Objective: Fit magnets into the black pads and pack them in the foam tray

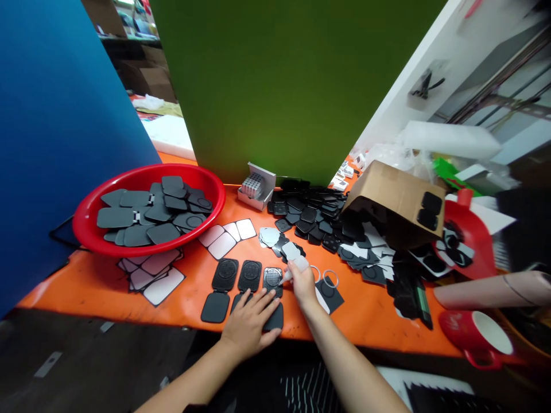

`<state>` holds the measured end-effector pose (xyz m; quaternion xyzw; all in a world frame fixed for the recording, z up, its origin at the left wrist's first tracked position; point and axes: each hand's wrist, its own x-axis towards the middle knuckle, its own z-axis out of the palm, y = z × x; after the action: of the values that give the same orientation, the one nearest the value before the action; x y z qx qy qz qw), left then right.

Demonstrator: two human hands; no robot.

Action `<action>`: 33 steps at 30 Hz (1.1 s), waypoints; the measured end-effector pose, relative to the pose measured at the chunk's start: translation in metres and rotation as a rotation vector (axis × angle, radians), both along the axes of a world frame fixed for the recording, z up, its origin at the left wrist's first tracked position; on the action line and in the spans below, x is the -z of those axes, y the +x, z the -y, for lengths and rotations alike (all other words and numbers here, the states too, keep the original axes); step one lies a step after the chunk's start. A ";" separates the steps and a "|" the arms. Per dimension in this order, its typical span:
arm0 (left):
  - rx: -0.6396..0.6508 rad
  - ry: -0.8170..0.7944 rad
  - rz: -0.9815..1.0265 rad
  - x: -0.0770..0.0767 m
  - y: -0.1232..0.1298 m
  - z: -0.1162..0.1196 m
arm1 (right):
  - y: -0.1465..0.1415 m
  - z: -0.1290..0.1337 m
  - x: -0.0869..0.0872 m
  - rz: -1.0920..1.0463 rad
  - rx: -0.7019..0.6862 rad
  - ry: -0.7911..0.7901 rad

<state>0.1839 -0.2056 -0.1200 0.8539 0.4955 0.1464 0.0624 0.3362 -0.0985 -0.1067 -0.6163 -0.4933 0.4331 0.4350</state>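
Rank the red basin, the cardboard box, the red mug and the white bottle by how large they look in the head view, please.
1. Red basin
2. Cardboard box
3. Red mug, though nearness to the camera may enlarge it
4. White bottle, partly covered by the right hand
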 end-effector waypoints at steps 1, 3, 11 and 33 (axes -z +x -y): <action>-0.003 0.005 0.004 0.000 0.000 0.000 | 0.000 0.001 0.000 0.021 -0.013 -0.001; -0.004 0.012 0.009 0.000 0.000 0.000 | 0.000 0.002 -0.001 0.056 -0.034 0.001; -0.007 0.008 0.017 -0.001 0.000 0.000 | -0.002 0.005 -0.003 0.203 -0.073 0.067; -0.015 -0.031 0.064 0.001 0.000 0.001 | -0.026 -0.008 -0.001 -0.218 0.009 -0.098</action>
<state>0.1837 -0.2062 -0.1206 0.8439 0.5020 0.1664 0.0901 0.3099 -0.0909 -0.1055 -0.5883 -0.4184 0.5192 0.4574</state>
